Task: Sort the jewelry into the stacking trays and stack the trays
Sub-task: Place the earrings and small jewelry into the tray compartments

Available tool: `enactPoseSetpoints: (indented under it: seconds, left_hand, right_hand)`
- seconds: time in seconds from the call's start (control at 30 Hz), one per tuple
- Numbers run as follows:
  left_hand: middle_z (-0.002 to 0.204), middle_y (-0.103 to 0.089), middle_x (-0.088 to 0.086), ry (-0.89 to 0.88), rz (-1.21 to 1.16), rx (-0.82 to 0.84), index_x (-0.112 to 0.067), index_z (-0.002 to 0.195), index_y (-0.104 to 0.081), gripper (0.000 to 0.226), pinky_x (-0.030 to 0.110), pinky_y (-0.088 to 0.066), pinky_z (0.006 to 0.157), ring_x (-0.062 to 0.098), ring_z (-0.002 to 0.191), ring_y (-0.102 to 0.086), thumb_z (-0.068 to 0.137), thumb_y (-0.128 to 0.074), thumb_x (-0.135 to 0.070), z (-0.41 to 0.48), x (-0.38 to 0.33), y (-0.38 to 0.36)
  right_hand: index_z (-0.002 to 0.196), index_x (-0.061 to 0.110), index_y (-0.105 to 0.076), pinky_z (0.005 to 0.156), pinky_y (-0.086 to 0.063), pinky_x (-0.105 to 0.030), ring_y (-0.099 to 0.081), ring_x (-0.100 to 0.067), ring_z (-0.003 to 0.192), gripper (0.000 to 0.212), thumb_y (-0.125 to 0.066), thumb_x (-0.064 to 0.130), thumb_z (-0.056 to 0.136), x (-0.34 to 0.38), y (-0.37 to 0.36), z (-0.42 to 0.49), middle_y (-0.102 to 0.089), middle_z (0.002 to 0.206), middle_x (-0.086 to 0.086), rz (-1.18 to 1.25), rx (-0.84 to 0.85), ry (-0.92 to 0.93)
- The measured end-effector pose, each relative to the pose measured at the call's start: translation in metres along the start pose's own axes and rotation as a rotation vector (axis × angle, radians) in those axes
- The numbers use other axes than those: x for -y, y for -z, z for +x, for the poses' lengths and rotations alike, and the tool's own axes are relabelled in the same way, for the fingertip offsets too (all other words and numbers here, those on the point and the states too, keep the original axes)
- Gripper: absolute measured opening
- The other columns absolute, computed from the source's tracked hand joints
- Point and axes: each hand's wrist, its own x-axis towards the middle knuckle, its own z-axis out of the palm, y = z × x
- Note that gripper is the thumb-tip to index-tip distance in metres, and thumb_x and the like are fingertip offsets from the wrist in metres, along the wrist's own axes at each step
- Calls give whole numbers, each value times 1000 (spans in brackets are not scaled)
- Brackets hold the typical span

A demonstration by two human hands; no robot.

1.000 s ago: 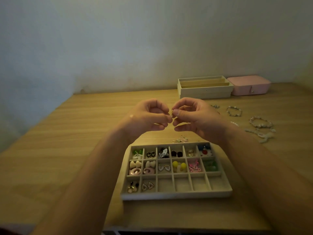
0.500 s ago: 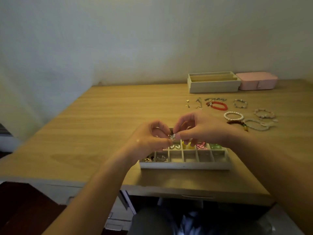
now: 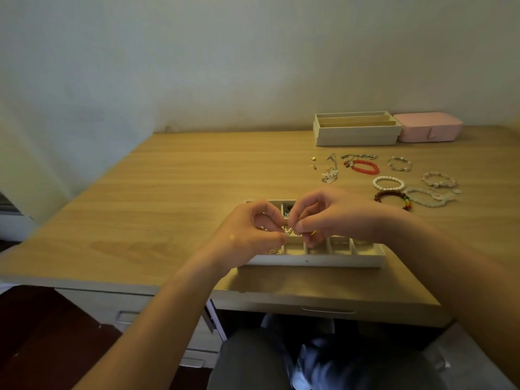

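My left hand (image 3: pixel 250 237) and my right hand (image 3: pixel 332 216) meet fingertip to fingertip above the beige compartment tray (image 3: pixel 337 260) near the desk's front edge. Together they pinch a small silvery earring (image 3: pixel 288 230) between thumbs and forefingers. Both hands cover most of the tray, so only its front row of cells shows. Behind it, on the right, lie loose bracelets: a red one (image 3: pixel 364 166), a white pearl one (image 3: pixel 388 183), a dark beaded one (image 3: pixel 392 199) and several pale ones (image 3: pixel 430 190). Small earrings and a chain (image 3: pixel 330 171) lie further left.
A second beige tray with long slots (image 3: pixel 356 133) stands at the back against the wall, with a pink jewelry box (image 3: pixel 427 128) to its right. The wooden desk (image 3: pixel 168 198) has a drawer handle (image 3: pixel 327 309) under its front edge. My lap is below.
The view has pulled back and tilted, so more of the desk, the bracelets and my lap show. My hands have lowered from above the tray to just over it, still pinching the small piece.
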Motion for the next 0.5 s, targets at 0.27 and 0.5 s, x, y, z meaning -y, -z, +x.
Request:
enactPoseSetpoints:
  seconds: [0.27, 0.5]
  left_hand:
    - [74, -74, -4, -83, 227, -92, -35, 74, -67, 24, 37, -54, 67, 13, 67, -67, 65, -79, -16, 3, 10, -6]
    - [73, -74, -12, -114, 415, -119, -31, 79, -70, 24, 23, -48, 66, 10, 72, -71, 75, -79, -10, 3, 15, -10]
  right_hand:
    - [101, 5, -76, 71, -59, -27, -71, -17, 75, 14, -72, -1, 89, -3, 2, 5, -75, 88, -15, -66, 17, -16]
    - [95, 14, -77, 66, -57, -23, -69, -9, 68, 9, -74, 7, 90, -9, 1, 10, -74, 75, -3, -326, -25, 51]
